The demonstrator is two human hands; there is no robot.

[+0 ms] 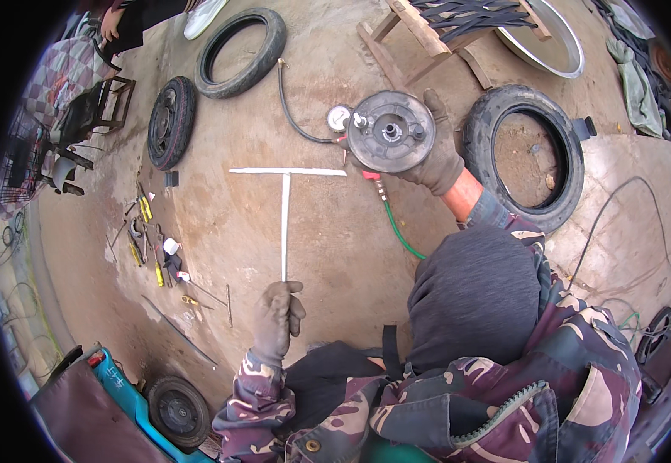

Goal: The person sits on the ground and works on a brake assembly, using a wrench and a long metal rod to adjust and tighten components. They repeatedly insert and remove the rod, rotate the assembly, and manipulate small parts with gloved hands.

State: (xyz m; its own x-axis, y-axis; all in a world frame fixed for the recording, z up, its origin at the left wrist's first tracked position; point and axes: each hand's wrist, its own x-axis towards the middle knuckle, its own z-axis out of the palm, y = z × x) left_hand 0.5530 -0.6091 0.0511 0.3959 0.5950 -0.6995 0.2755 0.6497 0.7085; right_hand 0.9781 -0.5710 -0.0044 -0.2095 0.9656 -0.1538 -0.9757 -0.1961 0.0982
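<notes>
Head view, from above, shows a person in a camouflage jacket working over a bare concrete floor [335,255]. Far to the left of both hands, hand tools [150,247] lie scattered in a loose row: pliers, screwdrivers and a few thin rods. Beyond them, up and to the left, a small wheel [171,122] and a loose tyre [240,52] rest on the floor, and another small wheel [179,410] sits low, just left of the left forearm.

The left hand [277,316], gloved, is closed around the lower end of a white T-wrench [284,208]. The wrench's long shaft runs straight away from that hand, up the picture, and ends in a crossbar lying left to right. The crossbar's right tip comes close to the lower left edge of the hub, though I cannot tell whether they touch.

The right hand [436,158], also gloved, grips a round metal hub [391,131] from its right side, fingers curled behind the rim, the flat face with its centre bore turned up toward the camera. The hub is held up and to the right of the left hand, well apart from it, so the right hand is plainly the nearer one. A pressure gauge [338,118] with a black hose [293,112] lies just left of the hub, and a green hose [399,231] trails below the right hand. To the right of that hand a larger tyre [525,158] lies flat.
</notes>
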